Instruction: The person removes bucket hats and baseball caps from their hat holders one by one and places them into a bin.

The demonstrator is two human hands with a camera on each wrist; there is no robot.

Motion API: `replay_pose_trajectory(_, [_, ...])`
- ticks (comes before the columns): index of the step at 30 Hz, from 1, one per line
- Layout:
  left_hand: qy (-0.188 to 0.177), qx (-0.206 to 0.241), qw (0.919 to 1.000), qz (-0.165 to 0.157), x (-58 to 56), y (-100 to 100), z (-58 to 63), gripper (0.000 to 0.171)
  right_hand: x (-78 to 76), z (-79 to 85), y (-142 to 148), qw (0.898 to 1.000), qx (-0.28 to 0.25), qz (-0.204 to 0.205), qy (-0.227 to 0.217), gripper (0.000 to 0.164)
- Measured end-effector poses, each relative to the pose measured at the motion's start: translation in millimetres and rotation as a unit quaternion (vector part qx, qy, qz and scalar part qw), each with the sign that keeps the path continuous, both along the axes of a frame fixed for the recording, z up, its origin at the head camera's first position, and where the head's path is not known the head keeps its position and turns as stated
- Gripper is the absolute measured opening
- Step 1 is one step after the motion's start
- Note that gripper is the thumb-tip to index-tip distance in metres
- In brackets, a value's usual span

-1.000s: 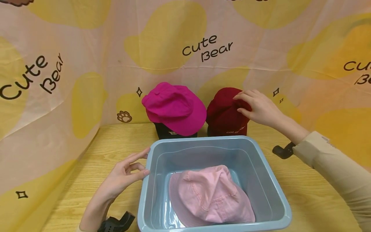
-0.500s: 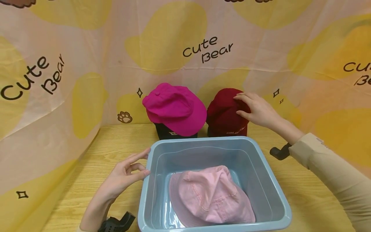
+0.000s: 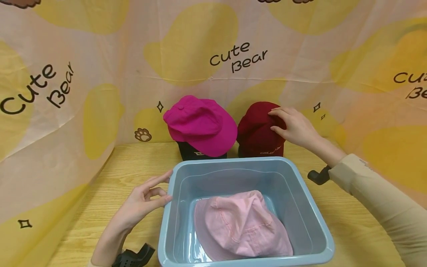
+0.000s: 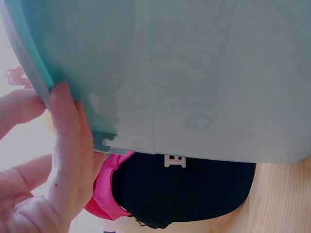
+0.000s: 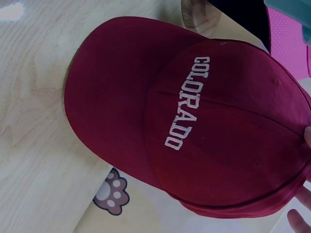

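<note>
In the head view my left hand (image 3: 141, 200) holds the left rim of a light-blue plastic basin (image 3: 310, 207), thumb at the rim; the left wrist view shows other fingers (image 4: 63, 121) beneath the rim on the outer wall. A light-pink cap (image 3: 240, 226) lies inside, brim to the left. Behind the basin, my right hand (image 3: 295, 124) grips the crown of a dark-red baseball cap (image 3: 255, 126), thumb and fingers around the fabric. White "COLORADO" lettering marks its front in the right wrist view, where only fingertips (image 5: 301, 221) of that hand show at the right edge.
A magenta cap (image 3: 203, 122) sits on top of a black cap (image 3: 186, 151) behind the basin, left of the red one. A wooden table (image 3: 116, 167) lies below, with a printed pink and yellow cloth (image 3: 186, 48) hanging behind and at the sides.
My right forearm and sleeve have shifted slightly left and lower, the fingers staying on the red cap. The left hand, basin and caps look unchanged.
</note>
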State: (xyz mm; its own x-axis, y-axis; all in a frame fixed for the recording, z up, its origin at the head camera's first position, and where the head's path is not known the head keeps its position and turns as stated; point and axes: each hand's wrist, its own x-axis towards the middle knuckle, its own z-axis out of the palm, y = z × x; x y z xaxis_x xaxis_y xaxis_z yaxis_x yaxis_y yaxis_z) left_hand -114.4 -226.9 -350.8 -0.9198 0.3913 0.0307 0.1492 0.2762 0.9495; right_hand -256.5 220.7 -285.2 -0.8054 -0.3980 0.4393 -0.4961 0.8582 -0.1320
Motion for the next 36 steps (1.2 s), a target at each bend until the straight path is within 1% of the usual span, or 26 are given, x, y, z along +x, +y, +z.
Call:
replay_pose_trajectory(9, [0.000,-0.003,1.0000,0.004,0.4,0.1,0.6,0.062,-0.1,-2.1,-2.2,1.000,-0.007,-0.003,0.010,0.044])
replay_pose_trajectory(20, [0.004,0.004,1.0000,-0.004,1.4,0.1,-0.1,0.062,-1.7,-6.4,-0.4,0.999,-0.015,0.019,0.045,0.038])
replay_pose_trajectory(30, [-0.003,0.004,1.0000,-0.001,1.6,0.6,0.5,0.062,-2.2,-8.4,0.9,0.995,-0.032,0.043,0.082,0.031])
replay_pose_trajectory(36, [-0.002,0.002,1.0000,0.001,1.6,0.0,0.3,0.062,-2.6,-9.7,1.0,0.994,-0.042,0.045,0.089,0.028])
